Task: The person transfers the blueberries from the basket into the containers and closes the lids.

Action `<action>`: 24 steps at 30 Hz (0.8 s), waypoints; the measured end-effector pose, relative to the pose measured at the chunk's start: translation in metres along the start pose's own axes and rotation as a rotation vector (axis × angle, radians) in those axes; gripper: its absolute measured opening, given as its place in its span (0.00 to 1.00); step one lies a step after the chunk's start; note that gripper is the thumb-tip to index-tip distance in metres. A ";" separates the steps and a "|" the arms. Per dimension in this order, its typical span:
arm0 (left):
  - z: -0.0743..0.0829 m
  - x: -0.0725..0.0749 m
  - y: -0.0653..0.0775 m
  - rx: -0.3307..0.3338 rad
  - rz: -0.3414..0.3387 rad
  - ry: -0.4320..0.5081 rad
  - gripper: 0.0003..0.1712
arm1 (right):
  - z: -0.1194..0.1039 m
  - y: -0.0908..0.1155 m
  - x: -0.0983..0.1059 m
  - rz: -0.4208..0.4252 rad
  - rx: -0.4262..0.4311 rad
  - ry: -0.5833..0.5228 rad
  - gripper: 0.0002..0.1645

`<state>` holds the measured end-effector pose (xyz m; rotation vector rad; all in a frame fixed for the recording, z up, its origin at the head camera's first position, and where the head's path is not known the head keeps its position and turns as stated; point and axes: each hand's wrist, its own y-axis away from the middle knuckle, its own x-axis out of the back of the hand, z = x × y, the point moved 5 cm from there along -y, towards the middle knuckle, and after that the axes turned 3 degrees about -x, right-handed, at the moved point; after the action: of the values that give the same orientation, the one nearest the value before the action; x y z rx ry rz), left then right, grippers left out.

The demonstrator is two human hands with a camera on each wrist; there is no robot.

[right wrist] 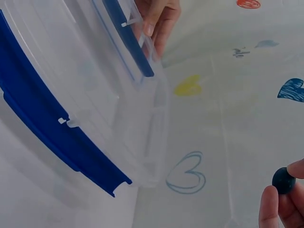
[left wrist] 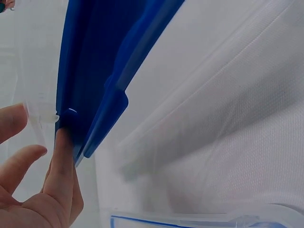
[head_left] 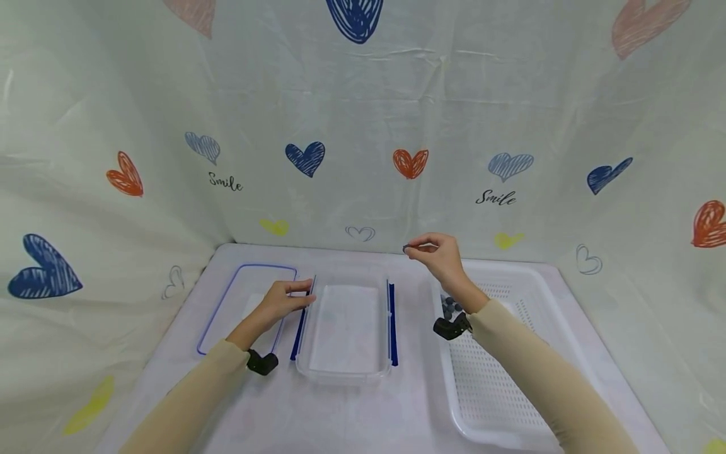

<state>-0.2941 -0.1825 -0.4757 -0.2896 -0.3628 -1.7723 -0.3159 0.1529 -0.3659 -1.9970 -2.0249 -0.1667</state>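
Two hands, apart: L hand grips clear box at its L side; R hand pinches sm. dk. round piece; perf. white tray at R.

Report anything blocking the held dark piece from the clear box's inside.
Only the right wall of the clear box, with its blue latch, stands between the inside and the dark piece in the right hand; the lid lies aside.

You have the box on the table, the lid left, the tray right, stones in the tray's far left.
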 end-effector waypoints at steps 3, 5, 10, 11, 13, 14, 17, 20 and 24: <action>0.000 0.000 0.000 -0.002 -0.005 0.002 0.31 | -0.001 -0.002 -0.010 -0.016 0.003 -0.011 0.11; 0.000 0.000 0.000 -0.008 -0.010 0.008 0.31 | -0.001 -0.004 -0.016 -0.025 0.004 -0.016 0.10; 0.001 0.001 0.000 -0.014 -0.017 0.035 0.31 | 0.001 -0.007 -0.032 -0.035 0.003 -0.014 0.09; 0.001 0.000 0.000 -0.017 -0.020 0.040 0.31 | 0.001 -0.008 -0.035 -0.038 0.002 -0.013 0.09; 0.002 0.000 0.000 -0.027 -0.024 0.049 0.31 | 0.002 -0.009 -0.041 -0.043 0.005 -0.012 0.09; 0.003 0.000 0.000 -0.034 -0.028 0.054 0.31 | 0.002 -0.009 -0.043 -0.048 0.007 -0.014 0.08; 0.014 0.000 0.007 -0.046 -0.041 0.048 0.31 | 0.004 -0.010 -0.052 -0.063 0.002 -0.021 0.08; 0.014 0.000 0.008 -0.040 -0.036 0.031 0.31 | 0.007 -0.010 -0.060 -0.083 -0.013 -0.025 0.08; 0.005 0.000 0.003 -0.033 -0.021 0.015 0.31 | 0.010 -0.011 -0.069 -0.098 -0.031 -0.024 0.08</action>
<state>-0.2911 -0.1813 -0.4704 -0.2972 -0.3270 -1.8021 -0.3287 0.0896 -0.3940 -1.9277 -2.1488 -0.1964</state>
